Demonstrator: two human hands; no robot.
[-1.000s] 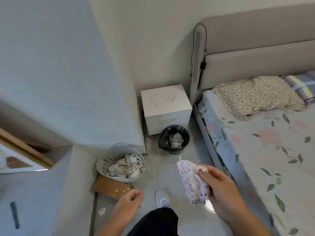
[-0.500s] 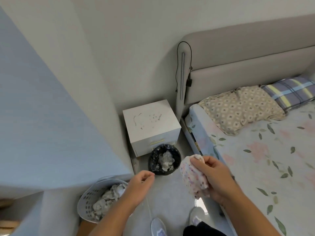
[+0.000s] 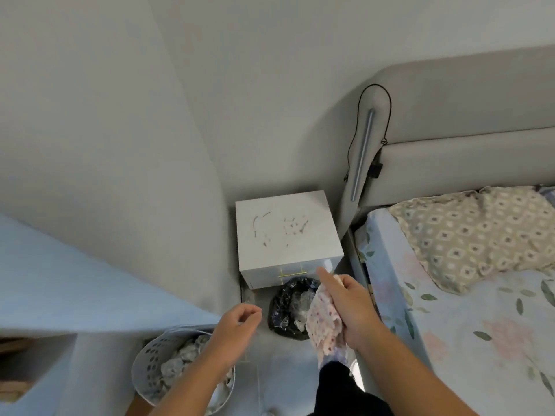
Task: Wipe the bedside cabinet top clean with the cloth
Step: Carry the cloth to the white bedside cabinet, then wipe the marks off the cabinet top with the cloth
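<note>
The white bedside cabinet [image 3: 288, 232] stands in the corner between wall and bed, its top marked with dark scribbles and specks. My right hand [image 3: 351, 307] holds a bunched pink dotted cloth [image 3: 322, 322] in front of the cabinet's drawer, index finger stretched toward it, above the floor. My left hand [image 3: 237, 324] hovers lower left with fingers loosely curled and nothing in them.
A black-lined waste bin [image 3: 289, 310] with crumpled plastic sits right before the cabinet. A white laundry basket [image 3: 150, 364] full of cloths stands at lower left. The bed [image 3: 468, 319] with a patterned pillow [image 3: 474, 232] runs along the right. A grey wall corner juts in at left.
The view has come closer to the cabinet. Both hands have risen and moved forward, the right one with the cloth now just short of the drawer front.
</note>
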